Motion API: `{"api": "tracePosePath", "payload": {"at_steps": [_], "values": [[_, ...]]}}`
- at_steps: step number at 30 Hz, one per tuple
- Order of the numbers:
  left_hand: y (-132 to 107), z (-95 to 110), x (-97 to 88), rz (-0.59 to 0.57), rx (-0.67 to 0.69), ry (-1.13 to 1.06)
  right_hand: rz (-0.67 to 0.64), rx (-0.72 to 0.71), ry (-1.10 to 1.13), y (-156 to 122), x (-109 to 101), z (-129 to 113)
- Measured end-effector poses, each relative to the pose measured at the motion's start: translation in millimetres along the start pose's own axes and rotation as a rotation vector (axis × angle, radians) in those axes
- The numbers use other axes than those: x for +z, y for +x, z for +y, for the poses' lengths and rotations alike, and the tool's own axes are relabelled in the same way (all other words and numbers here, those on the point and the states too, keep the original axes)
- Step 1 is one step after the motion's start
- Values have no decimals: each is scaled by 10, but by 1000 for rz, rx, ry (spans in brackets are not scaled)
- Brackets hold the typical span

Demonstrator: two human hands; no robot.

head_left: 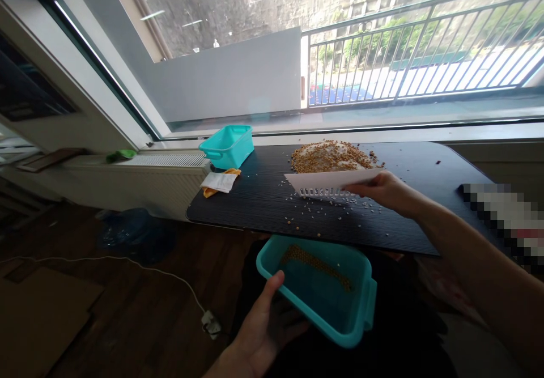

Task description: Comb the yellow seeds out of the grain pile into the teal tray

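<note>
My left hand (263,324) grips a teal plastic bin (327,304) by its near rim, held tilted below the table's front edge; a line of brown grains lies inside it. My right hand (382,190) is closed on a white flat scraper (327,184) standing on edge on the black table (255,196). Just behind the scraper lies a heap of mixed brown and white grains (329,157). Loose grains are scattered on the table in front of the scraper.
A second teal bin (227,145) stands at the table's back left, with a white and orange packet (219,183) beside it. A radiator (148,179) runs along the window. A white cable and plug (210,324) lie on the wooden floor.
</note>
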State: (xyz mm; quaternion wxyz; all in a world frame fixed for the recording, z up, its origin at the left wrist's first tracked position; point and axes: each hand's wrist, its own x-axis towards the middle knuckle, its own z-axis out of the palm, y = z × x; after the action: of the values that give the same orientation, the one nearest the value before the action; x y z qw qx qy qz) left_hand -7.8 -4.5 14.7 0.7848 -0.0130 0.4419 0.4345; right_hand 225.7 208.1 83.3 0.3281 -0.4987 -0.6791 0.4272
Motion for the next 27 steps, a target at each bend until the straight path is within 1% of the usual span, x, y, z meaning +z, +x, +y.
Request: {"api": "tracePosePath", "payload": {"at_steps": [3, 8, 12, 17, 22, 25, 27], "values": [[6, -1, -3, 9, -7, 4, -43, 15, 42, -99, -8, -89], [6, 1, -14, 1, 1, 19, -53, -21, 63, -142, 28, -192], [22, -4, -24, 3, 4, 24, -78, -34, 27, -179, 88, -162], [28, 3, -21, 4, -3, 25, -120, -29, 52, -325, 150, -122], [-1, 44, -27, 46, -15, 34, -118, -17, 55, -454, 322, -106], [-1, 62, -48, 59, -11, 35, -179, -4, 88, -530, 420, -122], [6, 64, -53, 70, -13, 33, -219, 16, 113, -583, 434, -150]]}}
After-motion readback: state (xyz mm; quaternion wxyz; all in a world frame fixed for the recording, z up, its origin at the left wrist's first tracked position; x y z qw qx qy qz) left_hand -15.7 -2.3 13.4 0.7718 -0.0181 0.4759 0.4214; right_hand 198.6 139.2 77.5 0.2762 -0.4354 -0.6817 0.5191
